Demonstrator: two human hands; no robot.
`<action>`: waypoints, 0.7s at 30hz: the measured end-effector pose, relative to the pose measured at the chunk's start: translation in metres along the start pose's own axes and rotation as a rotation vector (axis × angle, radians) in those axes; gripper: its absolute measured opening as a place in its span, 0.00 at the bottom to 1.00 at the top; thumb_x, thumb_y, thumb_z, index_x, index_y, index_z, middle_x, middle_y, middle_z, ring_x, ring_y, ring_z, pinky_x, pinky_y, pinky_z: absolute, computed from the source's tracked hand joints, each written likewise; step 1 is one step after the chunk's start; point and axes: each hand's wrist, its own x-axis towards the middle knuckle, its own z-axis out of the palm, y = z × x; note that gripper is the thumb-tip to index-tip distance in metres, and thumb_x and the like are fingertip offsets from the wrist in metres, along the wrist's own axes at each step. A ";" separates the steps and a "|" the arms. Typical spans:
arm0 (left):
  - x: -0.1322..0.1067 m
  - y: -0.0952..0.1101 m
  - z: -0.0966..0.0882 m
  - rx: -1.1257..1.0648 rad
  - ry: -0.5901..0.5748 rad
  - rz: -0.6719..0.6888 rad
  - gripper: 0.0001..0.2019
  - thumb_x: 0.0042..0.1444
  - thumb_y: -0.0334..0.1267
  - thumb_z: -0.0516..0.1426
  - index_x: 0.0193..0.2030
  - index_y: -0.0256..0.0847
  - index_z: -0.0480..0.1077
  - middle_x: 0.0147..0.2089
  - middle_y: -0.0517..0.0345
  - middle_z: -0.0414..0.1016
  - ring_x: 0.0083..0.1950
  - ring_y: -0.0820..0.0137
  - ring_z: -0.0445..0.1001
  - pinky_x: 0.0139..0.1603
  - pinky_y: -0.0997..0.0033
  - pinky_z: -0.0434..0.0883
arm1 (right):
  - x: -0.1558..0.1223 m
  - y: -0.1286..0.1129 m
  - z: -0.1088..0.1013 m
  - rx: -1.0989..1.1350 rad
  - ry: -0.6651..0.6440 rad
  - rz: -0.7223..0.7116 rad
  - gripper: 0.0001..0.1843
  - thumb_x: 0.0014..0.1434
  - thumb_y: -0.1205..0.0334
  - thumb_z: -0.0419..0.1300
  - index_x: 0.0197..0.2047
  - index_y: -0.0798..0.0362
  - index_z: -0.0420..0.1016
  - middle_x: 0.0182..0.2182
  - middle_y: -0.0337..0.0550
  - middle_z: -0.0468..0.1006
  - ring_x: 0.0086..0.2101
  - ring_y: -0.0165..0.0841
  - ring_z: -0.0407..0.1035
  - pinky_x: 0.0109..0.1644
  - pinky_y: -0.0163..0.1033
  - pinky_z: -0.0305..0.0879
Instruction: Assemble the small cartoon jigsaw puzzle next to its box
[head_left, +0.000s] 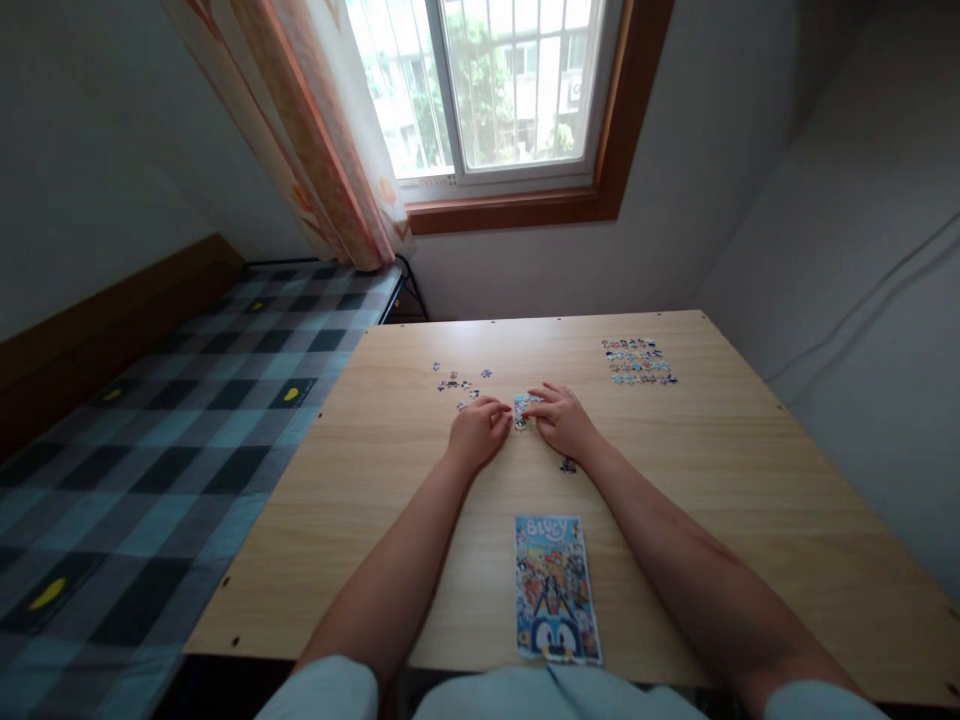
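Note:
A small joined patch of jigsaw puzzle (520, 408) lies on the table between my two hands. My left hand (478, 434) rests just left of the patch, its fingers curled together; whether a piece is inside them is hidden. Stretched over the patch's right side, my right hand (564, 420) has its fingers apart, the fingertips touching the pieces and covering part of them. Loose puzzle pieces (453, 382) are scattered beyond my left hand. More pieces (568, 466) lie beneath my right wrist. Nearer to me is a picture sheet (556, 590) with "Bluey"-like lettering and cartoon figures.
Several rows of puzzle pieces (637, 362) sit at the far right of the wooden table (390, 480). A bed with a checked cover (225, 400) adjoins the left side. Behind the table are a wall, a window (517, 90) and a curtain (315, 130).

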 end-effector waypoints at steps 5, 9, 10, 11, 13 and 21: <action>0.000 0.002 0.001 0.023 -0.033 -0.008 0.10 0.62 0.40 0.59 0.43 0.43 0.81 0.44 0.55 0.80 0.42 0.68 0.77 0.46 0.69 0.73 | 0.001 0.006 -0.001 0.059 0.098 -0.002 0.18 0.59 0.70 0.57 0.45 0.45 0.86 0.56 0.44 0.78 0.60 0.44 0.65 0.68 0.56 0.56; 0.000 0.002 0.001 0.024 -0.035 -0.007 0.10 0.62 0.41 0.59 0.42 0.43 0.81 0.43 0.55 0.80 0.41 0.68 0.77 0.46 0.69 0.73 | 0.001 0.008 0.000 0.074 0.097 0.002 0.18 0.58 0.69 0.58 0.44 0.44 0.86 0.54 0.43 0.79 0.59 0.43 0.66 0.69 0.56 0.56; 0.000 0.002 0.002 0.025 -0.036 -0.007 0.10 0.62 0.41 0.59 0.42 0.44 0.81 0.43 0.55 0.80 0.41 0.68 0.77 0.46 0.70 0.73 | 0.000 0.009 0.000 0.074 0.092 0.005 0.17 0.58 0.69 0.58 0.43 0.44 0.86 0.54 0.43 0.79 0.59 0.43 0.66 0.69 0.56 0.56; 0.000 0.002 0.002 0.025 -0.038 -0.007 0.10 0.62 0.41 0.59 0.42 0.44 0.81 0.43 0.55 0.80 0.41 0.68 0.77 0.46 0.70 0.73 | 0.000 0.009 0.000 0.072 0.089 0.006 0.17 0.58 0.69 0.58 0.43 0.44 0.86 0.54 0.43 0.79 0.59 0.43 0.66 0.69 0.56 0.56; 0.000 0.002 0.002 0.024 -0.042 -0.010 0.10 0.62 0.41 0.59 0.42 0.44 0.82 0.43 0.55 0.80 0.40 0.69 0.77 0.45 0.70 0.72 | 0.000 0.008 0.000 0.061 0.088 0.007 0.17 0.58 0.69 0.58 0.42 0.44 0.86 0.54 0.43 0.79 0.59 0.44 0.66 0.68 0.56 0.56; 0.002 0.002 0.003 0.012 -0.040 -0.009 0.09 0.61 0.38 0.59 0.40 0.43 0.82 0.42 0.55 0.80 0.41 0.68 0.77 0.45 0.70 0.72 | -0.001 0.006 -0.003 0.032 0.078 0.003 0.16 0.57 0.69 0.58 0.41 0.46 0.86 0.52 0.45 0.80 0.58 0.43 0.67 0.67 0.54 0.58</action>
